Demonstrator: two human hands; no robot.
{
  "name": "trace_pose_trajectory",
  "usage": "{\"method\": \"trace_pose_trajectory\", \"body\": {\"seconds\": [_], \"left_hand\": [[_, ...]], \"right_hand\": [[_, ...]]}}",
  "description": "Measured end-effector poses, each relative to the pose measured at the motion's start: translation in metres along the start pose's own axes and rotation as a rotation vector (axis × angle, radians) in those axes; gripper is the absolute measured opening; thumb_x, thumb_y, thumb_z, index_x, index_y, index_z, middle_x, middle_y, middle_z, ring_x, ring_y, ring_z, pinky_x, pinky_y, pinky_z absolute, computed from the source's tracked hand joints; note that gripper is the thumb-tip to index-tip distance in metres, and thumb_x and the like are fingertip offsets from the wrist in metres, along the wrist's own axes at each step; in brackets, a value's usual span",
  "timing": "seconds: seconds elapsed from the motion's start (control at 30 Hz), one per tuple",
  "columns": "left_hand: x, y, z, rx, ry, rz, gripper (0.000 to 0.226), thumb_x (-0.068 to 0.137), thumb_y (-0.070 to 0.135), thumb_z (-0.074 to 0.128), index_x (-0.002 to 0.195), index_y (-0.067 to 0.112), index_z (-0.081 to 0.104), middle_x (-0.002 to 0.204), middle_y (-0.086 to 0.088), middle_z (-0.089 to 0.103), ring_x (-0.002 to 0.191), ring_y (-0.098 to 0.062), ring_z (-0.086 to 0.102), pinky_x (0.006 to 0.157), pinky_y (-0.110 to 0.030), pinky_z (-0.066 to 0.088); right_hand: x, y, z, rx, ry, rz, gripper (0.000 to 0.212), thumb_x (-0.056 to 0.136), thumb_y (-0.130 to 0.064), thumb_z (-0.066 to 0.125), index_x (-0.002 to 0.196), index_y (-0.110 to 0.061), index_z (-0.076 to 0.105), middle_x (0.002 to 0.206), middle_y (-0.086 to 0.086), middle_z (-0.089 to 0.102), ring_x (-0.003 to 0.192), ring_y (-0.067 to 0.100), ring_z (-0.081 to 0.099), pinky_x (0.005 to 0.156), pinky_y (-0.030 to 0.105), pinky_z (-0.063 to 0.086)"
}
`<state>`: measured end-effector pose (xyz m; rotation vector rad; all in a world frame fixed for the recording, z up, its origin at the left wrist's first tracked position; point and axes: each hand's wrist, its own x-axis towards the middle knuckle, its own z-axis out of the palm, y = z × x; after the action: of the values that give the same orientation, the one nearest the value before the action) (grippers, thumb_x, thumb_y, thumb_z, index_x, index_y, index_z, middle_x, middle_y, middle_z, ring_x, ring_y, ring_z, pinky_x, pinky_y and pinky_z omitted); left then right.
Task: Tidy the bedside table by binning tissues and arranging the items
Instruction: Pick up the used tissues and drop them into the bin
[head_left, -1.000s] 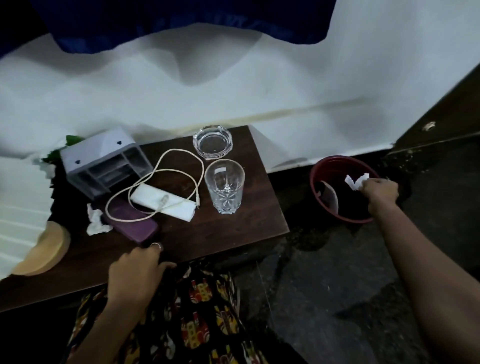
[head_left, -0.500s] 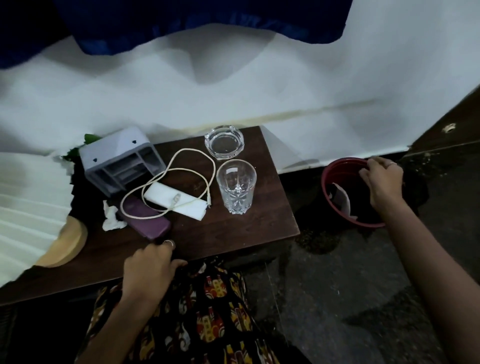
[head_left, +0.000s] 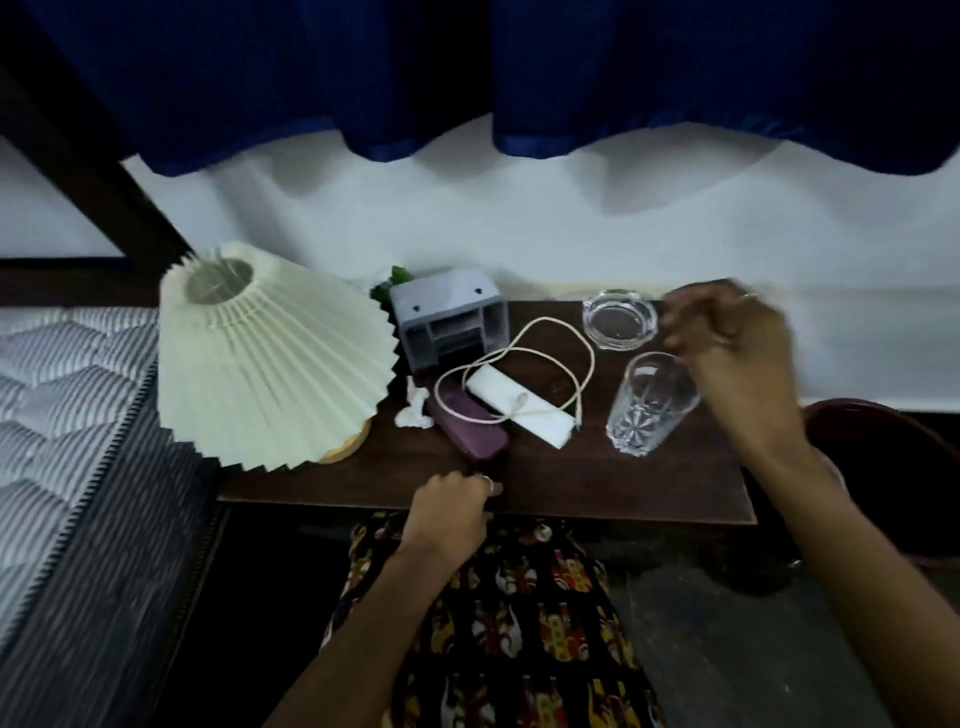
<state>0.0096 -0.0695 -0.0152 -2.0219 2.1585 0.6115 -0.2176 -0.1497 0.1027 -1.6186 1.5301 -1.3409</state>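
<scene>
1. Tissue: crumpled white paper tissue (head_left: 414, 410) lies beside the purple case (head_left: 470, 423).
2. Right hand (head_left: 727, 338), blurred, fingers loosely curled, empty; clear the cut-glass tumbler (head_left: 649, 402).
3. Left hand (head_left: 452, 506) curled on the dark wooden bedside table (head_left: 597, 483) edge.

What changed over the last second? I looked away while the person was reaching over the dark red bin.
The right hand let go of a white tissue at the dark red bin, then swung back, empty, above the clear cut-glass tumbler. The left hand stayed on the dark wooden table's front edge. The crumpled white tissue, purple case and cream cable lie unmoved.
</scene>
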Motion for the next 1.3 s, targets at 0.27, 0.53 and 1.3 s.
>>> {"method": "trace_pose_trajectory", "body": {"seconds": [0.27, 0.53, 1.3], "left_hand": [[-0.004, -0.022, 0.004, -0.056, -0.069, 0.098, 0.052, 0.092, 0.019, 0.05, 0.14, 0.034, 0.036, 0.134, -0.003, 0.053, 0.116, -0.03, 0.052, 0.095, -0.042, 0.043], [-0.003, -0.027, 0.007, -0.047, -0.016, 0.146, 0.053, 0.094, 0.012, 0.045, 0.141, 0.035, 0.035, 0.137, -0.001, 0.052, 0.113, -0.031, 0.054, 0.09, -0.043, 0.048], [-0.003, -0.006, 0.0, 0.1, 0.014, 0.091, 0.039, 0.093, 0.032, 0.049, 0.132, 0.031, 0.047, 0.124, -0.007, 0.06, 0.11, -0.031, 0.057, 0.088, -0.037, 0.046]], "right_hand": [[-0.032, 0.009, 0.163, -0.641, -0.816, -0.519, 0.038, 0.087, -0.02, 0.059, 0.125, -0.018, 0.058, 0.134, 0.006, 0.054, 0.125, 0.026, 0.049, 0.104, 0.038, 0.036], [-0.025, 0.009, 0.223, -1.048, -0.758, -1.025, 0.03, 0.037, -0.015, 0.088, 0.064, -0.022, 0.075, 0.064, -0.002, 0.069, 0.077, 0.019, 0.071, 0.083, 0.043, 0.056], [-0.011, 0.026, -0.008, -0.519, -0.118, -0.497, 0.027, 0.087, -0.004, 0.062, 0.112, -0.011, 0.068, 0.103, 0.005, 0.07, 0.094, 0.02, 0.061, 0.083, 0.026, 0.044]]}}
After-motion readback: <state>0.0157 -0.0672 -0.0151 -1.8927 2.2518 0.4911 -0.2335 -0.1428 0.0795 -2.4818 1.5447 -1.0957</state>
